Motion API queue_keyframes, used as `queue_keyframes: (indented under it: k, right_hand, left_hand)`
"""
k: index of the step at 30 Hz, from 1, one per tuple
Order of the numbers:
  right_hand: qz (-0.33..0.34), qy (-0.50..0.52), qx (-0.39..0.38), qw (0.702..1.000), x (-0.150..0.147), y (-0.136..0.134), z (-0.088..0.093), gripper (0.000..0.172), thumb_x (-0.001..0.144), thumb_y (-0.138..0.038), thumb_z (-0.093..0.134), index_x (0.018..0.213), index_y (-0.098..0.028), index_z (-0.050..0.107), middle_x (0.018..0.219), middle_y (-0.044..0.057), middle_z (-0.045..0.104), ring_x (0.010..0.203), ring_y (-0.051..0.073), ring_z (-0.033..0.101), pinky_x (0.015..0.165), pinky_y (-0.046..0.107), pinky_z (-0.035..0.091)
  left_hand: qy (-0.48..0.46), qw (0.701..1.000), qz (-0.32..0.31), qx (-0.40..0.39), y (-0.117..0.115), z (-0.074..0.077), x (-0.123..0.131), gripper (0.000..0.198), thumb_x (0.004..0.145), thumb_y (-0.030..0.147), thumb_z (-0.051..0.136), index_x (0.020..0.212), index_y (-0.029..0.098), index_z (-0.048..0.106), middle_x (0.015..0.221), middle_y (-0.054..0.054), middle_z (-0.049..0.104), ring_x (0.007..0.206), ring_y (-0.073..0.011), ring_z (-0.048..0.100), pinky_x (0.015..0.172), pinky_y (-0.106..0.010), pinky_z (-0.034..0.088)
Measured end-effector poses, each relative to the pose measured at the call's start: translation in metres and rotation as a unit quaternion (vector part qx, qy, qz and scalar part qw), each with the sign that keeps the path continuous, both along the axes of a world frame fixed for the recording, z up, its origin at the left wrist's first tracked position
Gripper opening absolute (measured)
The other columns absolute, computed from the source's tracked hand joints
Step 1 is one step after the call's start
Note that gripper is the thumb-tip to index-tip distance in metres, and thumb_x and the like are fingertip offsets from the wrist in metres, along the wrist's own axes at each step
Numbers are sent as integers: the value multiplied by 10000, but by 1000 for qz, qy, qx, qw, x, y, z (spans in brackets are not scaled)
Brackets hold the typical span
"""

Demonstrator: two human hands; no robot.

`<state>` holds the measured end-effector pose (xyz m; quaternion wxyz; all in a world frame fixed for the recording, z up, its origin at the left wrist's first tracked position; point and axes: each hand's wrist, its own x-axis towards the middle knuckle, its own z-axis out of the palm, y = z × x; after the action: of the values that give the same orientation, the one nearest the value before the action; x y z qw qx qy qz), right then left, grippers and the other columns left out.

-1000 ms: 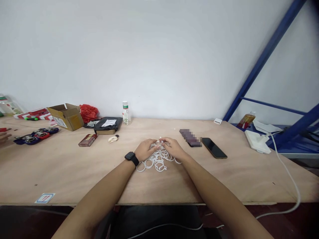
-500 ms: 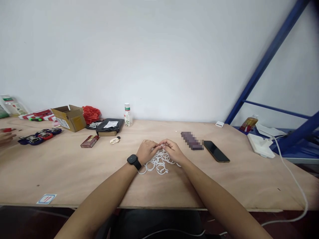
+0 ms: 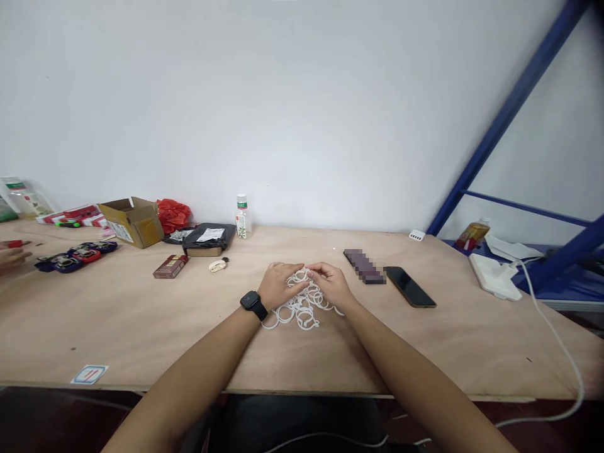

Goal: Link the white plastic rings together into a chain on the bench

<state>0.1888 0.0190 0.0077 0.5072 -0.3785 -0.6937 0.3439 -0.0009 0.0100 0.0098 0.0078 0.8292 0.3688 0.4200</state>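
A white plastic curtain ring (image 3: 301,275) is held up between my two hands. My left hand (image 3: 278,286), with a black watch at the wrist, is closed on the ring's left side, thumb below and fingers above. On the other side my right hand (image 3: 333,284) pinches the ring's right edge between thumb and fingertips. Below them a loose pile of similar white rings (image 3: 306,319) lies on the table, partly covered by both hands. Small eyelets stick out from some of the rings.
Right of my hands lie a blurred-out dark purple item (image 3: 363,267) and a black phone (image 3: 409,286). To the left are a dark red box (image 3: 170,267), a black package (image 3: 209,236), a bottle (image 3: 241,217) and a cardboard box (image 3: 132,223). Another person's hand (image 3: 12,258) is at far left.
The ring between my hands now shows as an open loop, where before the fingertips met over it. My fingers have moved slightly apart; the pile has not moved.
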Motion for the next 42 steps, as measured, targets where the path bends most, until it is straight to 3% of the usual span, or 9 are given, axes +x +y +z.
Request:
queue_keyframes:
  k: [12, 18, 22, 27, 30, 33, 35, 39, 42]
  right_hand:
    - [-36, -60, 71, 995, 0, -5, 6, 192, 838, -348, 602, 881, -197, 713, 880, 71, 728, 828, 218, 661, 779, 346, 518]
    - [-84, -73, 89, 990, 3, 1, 6, 190, 839, -347, 599, 886, -204, 716, 887, 64, 730, 836, 216, 663, 803, 343, 506]
    - [-165, -105, 60, 979, 23, 23, 0, 198, 816, -336, 587, 886, -193, 704, 877, 59, 727, 799, 203, 658, 777, 337, 501]
    - [-239, -152, -30, 959, 48, 52, -19, 154, 756, -291, 613, 828, -175, 684, 757, 41, 713, 696, 182, 650, 704, 316, 496]
    - [-226, -203, -53, 951, 52, 58, -26, 169, 742, -260, 640, 879, -177, 692, 838, 59, 729, 760, 192, 664, 749, 328, 496]
    - [-213, -251, -2, 944, 48, 56, -25, 214, 767, -253, 634, 963, -201, 704, 986, 78, 725, 917, 223, 654, 835, 362, 479]
    - [-168, -271, 48, 947, 40, 51, -21, 218, 805, -238, 595, 989, -216, 711, 1024, 74, 721, 979, 230, 635, 879, 374, 461]
    - [-13, -328, 104, 939, 22, 37, -17, 288, 793, -141, 567, 1001, -254, 731, 1064, 43, 719, 1013, 219, 618, 936, 358, 421]
    - [1, -376, 100, 921, 12, 28, -15, 332, 754, -107, 580, 978, -285, 748, 1010, 31, 734, 974, 222, 620, 902, 336, 417]
  left_hand:
    - [14, 997, -55, -49, 0, 2, 1, 352, 935, 429, 504, 1224, 258, 608, 1182, -61, 677, 1100, -211, 620, 953, -378, 474]
    - [35, 999, 1, -25, 3, 0, 0, 368, 948, 427, 470, 1241, 252, 609, 1365, -89, 549, 1197, -235, 549, 1013, -431, 424]
    - [63, 993, 63, -73, 6, -4, -3, 407, 915, 483, 506, 1227, 246, 618, 1369, -102, 538, 1234, -264, 505, 1024, -477, 384]
    - [140, 977, 52, -153, 9, -13, -4, 407, 925, 553, 427, 1100, 286, 680, 1264, -79, 621, 1209, -264, 519, 1057, -548, 280]
    - [158, 971, 28, -177, 8, -14, -3, 439, 939, 572, 367, 1128, 309, 663, 1278, -70, 615, 1225, -263, 509, 1066, -577, 228]
    - [155, 970, 7, -187, 6, -13, -2, 446, 941, 570, 358, 1133, 299, 655, 1243, -62, 640, 1193, -258, 533, 1072, -579, 203]
    - [151, 971, -2, -188, 6, -11, -2, 443, 937, 571, 367, 1093, 288, 670, 1204, -54, 663, 1158, -251, 553, 1075, -569, 194]
    - [147, 971, -8, -188, 4, -8, -1, 431, 938, 554, 375, 996, 271, 695, 1109, -38, 703, 1084, -241, 587, 1070, -558, 194]
    - [143, 972, 4, -186, 4, -6, 0, 408, 944, 510, 387, 910, 256, 704, 1040, -33, 721, 1054, -237, 599, 1068, -558, 190]
